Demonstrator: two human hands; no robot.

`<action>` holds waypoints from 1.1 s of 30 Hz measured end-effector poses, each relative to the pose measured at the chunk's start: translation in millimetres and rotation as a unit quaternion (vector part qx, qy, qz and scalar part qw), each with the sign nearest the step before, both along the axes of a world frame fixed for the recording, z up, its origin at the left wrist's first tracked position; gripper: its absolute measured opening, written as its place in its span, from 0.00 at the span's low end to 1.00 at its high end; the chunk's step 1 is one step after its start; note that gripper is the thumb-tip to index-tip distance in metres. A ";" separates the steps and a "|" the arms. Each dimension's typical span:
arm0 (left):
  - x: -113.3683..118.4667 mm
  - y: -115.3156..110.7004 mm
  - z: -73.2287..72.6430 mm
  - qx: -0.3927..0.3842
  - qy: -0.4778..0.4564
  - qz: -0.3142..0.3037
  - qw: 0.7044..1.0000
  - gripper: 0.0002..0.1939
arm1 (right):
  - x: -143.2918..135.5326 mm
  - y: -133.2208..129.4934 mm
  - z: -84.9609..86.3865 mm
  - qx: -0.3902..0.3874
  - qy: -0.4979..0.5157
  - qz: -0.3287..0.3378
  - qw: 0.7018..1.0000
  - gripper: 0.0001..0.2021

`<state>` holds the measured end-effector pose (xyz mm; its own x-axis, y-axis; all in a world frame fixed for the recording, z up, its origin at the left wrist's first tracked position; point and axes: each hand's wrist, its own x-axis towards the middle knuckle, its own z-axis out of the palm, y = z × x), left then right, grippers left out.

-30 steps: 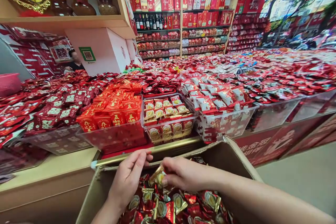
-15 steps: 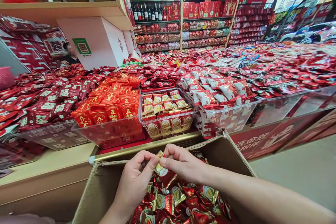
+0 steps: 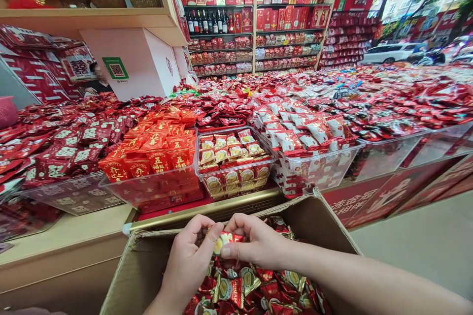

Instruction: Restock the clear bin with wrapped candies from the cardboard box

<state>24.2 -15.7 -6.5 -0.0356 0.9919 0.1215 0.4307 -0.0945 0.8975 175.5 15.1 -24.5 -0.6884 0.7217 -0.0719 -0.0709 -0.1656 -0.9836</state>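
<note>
Over an open cardboard box (image 3: 123,268), my left hand (image 3: 194,251) and my right hand (image 3: 253,241) hold one small wrapped candy (image 3: 224,242) between them, fingers closed on its two sides. Its wrapper is red with a yellow and white picture. Below the hands, the box holds a heap of red and gold wrapped candies (image 3: 231,289). Behind the box, a clear plastic bin (image 3: 236,170) contains neat rows of candies with a similar picture. The fingertips behind the held candy are partly hidden.
Bins of orange-red packets (image 3: 157,155), dark red packets (image 3: 66,155) and red-white packets (image 3: 303,130) line the counter (image 3: 66,236). Shelves (image 3: 254,19) with boxes and bottles stand behind. A partly hidden person (image 3: 98,83) is at the back left.
The candy between my hands has turned, from upright with its gold crimped end up to lying more sideways. My hands have shifted slightly downward in the view.
</note>
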 end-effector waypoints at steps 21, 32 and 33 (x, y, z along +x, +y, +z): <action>1.9 -0.9 -0.7 0.045 0.012 0.050 0.998 0.08 | -3.0 3.5 3.5 -0.051 0.037 -0.015 0.998 0.19; 1.5 -1.6 0.4 0.056 0.044 0.070 0.995 0.11 | -3.4 4.0 -4.4 -0.045 0.035 -0.007 0.998 0.16; 1.1 -1.5 0.0 0.054 0.044 0.069 0.995 0.11 | -3.7 4.0 -3.3 -0.047 0.039 -0.009 0.998 0.16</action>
